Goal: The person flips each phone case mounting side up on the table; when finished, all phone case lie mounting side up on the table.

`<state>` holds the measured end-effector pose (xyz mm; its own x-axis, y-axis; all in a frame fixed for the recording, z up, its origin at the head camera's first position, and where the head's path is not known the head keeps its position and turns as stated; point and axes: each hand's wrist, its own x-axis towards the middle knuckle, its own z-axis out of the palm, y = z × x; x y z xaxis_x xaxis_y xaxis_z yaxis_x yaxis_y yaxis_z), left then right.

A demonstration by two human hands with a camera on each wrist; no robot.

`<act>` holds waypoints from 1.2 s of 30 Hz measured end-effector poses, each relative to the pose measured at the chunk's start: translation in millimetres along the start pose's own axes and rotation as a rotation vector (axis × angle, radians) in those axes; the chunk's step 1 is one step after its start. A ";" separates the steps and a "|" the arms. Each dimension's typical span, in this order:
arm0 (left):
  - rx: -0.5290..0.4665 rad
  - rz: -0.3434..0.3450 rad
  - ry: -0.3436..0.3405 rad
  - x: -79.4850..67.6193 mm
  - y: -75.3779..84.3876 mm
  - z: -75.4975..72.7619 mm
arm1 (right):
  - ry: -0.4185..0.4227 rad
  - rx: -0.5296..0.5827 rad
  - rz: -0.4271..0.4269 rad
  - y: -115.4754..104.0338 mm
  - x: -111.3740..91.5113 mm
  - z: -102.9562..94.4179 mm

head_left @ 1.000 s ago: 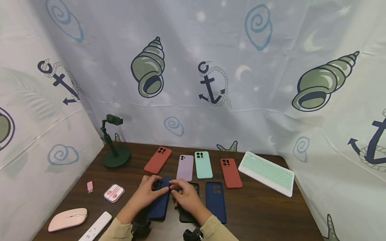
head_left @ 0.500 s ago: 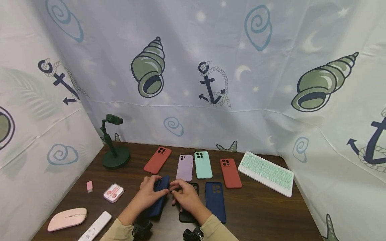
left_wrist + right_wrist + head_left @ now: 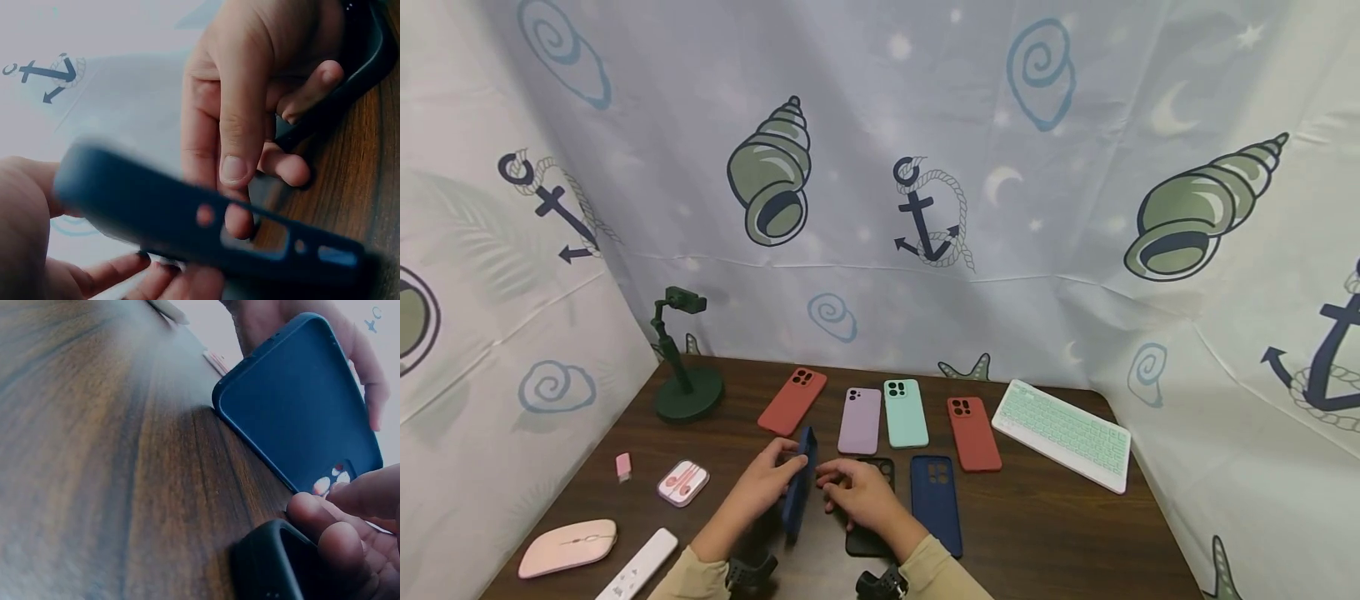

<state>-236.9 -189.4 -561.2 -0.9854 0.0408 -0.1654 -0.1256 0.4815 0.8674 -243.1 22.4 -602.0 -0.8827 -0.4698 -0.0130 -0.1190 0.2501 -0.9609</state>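
Note:
My left hand holds a dark blue phone case by its edges, stood up almost on its side. Its hollow inner face and camera holes show in the right wrist view, where the case lies between my two hands. Close to its right side is my right hand, thumb and fingers loosely bent; in the left wrist view its fingertips come up to the case's edge, and contact is hard to tell. Beneath the right hand lies a black phone case, partly covered. A second blue case lies just right of it.
Behind lie a red case, a lilac case, a mint case and another red case. A keyboard is at right; at left are a green stand, earphone box, USB stick and mouse.
My left hand has turned the blue case from lying nearly flat to standing on its side, its inner face toward the right. The right hand has shifted only slightly.

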 end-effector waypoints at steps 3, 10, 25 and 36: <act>-0.004 0.005 0.033 0.6 -1.1 -0.8 | 0.000 0.002 -0.001 -0.1 0.4 0.7; -0.039 0.052 0.043 4.4 -6.2 -4.6 | 0.009 0.015 -0.012 -0.7 0.9 1.5; 0.224 0.102 0.107 7.5 -14.0 -15.6 | 0.017 0.044 0.039 -1.7 3.0 0.9; 0.468 0.099 0.097 10.8 -20.4 -16.8 | 0.020 0.039 0.024 -2.7 1.4 -1.5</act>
<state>-246.9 -213.4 -572.8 -0.9990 0.0351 -0.0295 0.0121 0.8223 0.5689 -244.7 22.3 -599.0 -0.8940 -0.4470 -0.0312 -0.0801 0.2280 -0.9704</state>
